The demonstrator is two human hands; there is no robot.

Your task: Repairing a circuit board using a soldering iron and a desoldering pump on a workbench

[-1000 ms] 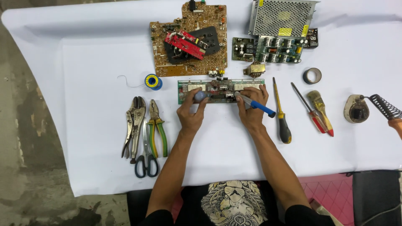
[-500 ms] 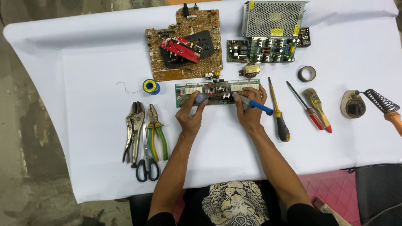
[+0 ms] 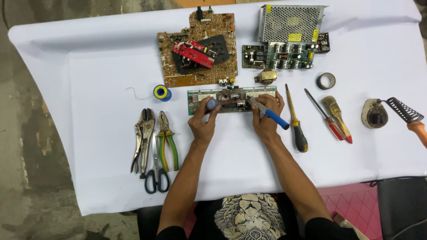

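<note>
Left hand (image 3: 203, 126): fingers closed round a small blue-grey cylindrical tool (image 3: 212, 104), its tip set on the long green circuit board (image 3: 232, 99).

Right hand (image 3: 266, 119): fingers closed pen-fashion round a blue-handled tool (image 3: 271, 115), its grey forward end on the same board, handle slanting toward the right edge of the table (image 3: 89, 178).

Long green circuit board: flat, lengthwise, at the middle of the table, nearer the far edge; both hands bear on it. No clamp or fixing can be seen.

Adjacent, far side: brown circuit board (image 3: 200, 49) carrying a red module; small transformer-like part (image 3: 267, 77) just beside the green board; green power board (image 3: 280, 55); perforated metal case (image 3: 291, 22) at the far edge.

Left of the hands: solder spool (image 3: 161, 92), locking pliers (image 3: 143, 133), green-handled pliers (image 3: 168, 140), scissors (image 3: 155, 171).

Right of the hands: yellow-and-black screwdriver (image 3: 297, 122), red screwdriver (image 3: 327, 115), brush (image 3: 336, 115), tape roll (image 3: 325, 81), soldering-iron stand (image 3: 387, 112) near the right edge.

Hazards, as judged: the loose board may skid or pivot under uneven pressure from the two tools; a tip slipping sideways could scratch tracks or knock a component; the yellow-and-black screwdriver lies close to the right forearm and could be nudged.
</note>
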